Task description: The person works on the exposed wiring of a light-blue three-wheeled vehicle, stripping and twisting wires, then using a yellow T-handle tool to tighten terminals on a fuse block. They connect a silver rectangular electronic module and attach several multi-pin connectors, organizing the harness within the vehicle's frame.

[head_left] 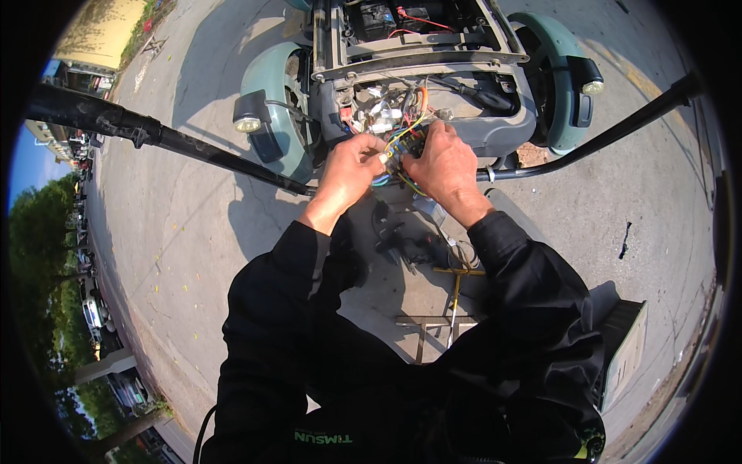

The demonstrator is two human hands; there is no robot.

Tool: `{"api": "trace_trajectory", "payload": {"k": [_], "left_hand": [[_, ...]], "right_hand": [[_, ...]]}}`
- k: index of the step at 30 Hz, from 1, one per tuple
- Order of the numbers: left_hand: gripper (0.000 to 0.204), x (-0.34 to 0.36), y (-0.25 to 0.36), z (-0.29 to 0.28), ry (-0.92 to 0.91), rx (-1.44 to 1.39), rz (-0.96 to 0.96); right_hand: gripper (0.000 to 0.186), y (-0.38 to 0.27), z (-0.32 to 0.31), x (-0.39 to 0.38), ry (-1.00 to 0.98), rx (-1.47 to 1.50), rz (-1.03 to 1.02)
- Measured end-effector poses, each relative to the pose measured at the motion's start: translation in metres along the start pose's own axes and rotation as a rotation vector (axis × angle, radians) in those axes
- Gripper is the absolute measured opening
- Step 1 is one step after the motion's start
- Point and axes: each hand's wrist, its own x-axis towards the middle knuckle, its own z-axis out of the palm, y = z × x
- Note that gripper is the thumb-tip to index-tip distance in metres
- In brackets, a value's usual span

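Note:
My left hand [352, 172] is closed in a pinch at a cluster of thin coloured wires [399, 138], its thumb and fingertips among the yellow and blue ones. Just to its right, my right hand [446, 161] curls its fingers over the edge of a dark block [415, 145] that the wires run into. Part of that block is hidden under my fingers. Beyond both hands lies an uncovered compartment with white connectors [382, 117] and an orange cable [423, 98], at the end of a small vehicle [495, 131].
Grey-green fenders [270, 116] with lamps flank the frame. Black bars [116, 120] slant in from both sides. Below my hands, cables [461, 251] hang over a yellow T-handled tool [456, 294] and a metal frame [421, 336]. A dark box-like object [622, 348] stands at lower right.

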Motion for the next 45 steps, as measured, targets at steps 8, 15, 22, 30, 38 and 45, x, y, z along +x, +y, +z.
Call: {"api": "trace_trajectory", "payload": {"k": [8,15,22,30,38,45], "left_hand": [[0.016,0.004,-0.017,0.012,0.152,0.072,0.083],[0.014,0.000,-0.008,0.016,0.190,-0.008,0.147],[0.020,-0.006,0.006,0.019,0.114,0.115,0.105],[0.023,-0.014,0.003,0.022,0.174,0.085,0.138],[0.025,-0.009,-0.002,0.019,0.099,0.011,0.096],[0.036,-0.001,-0.013,0.016,0.116,-0.044,0.093]], "right_hand": [[0.058,0.000,0.004,-0.004,0.068,0.001,-0.016],[0.056,-0.001,0.002,-0.004,0.047,-0.013,-0.016],[0.056,0.000,0.003,-0.004,0.055,0.000,-0.025],[0.060,0.001,0.006,-0.008,0.044,0.008,-0.030],[0.059,-0.008,0.008,-0.020,0.083,0.019,-0.038],[0.063,-0.005,0.010,-0.016,0.069,0.051,-0.016]]}}
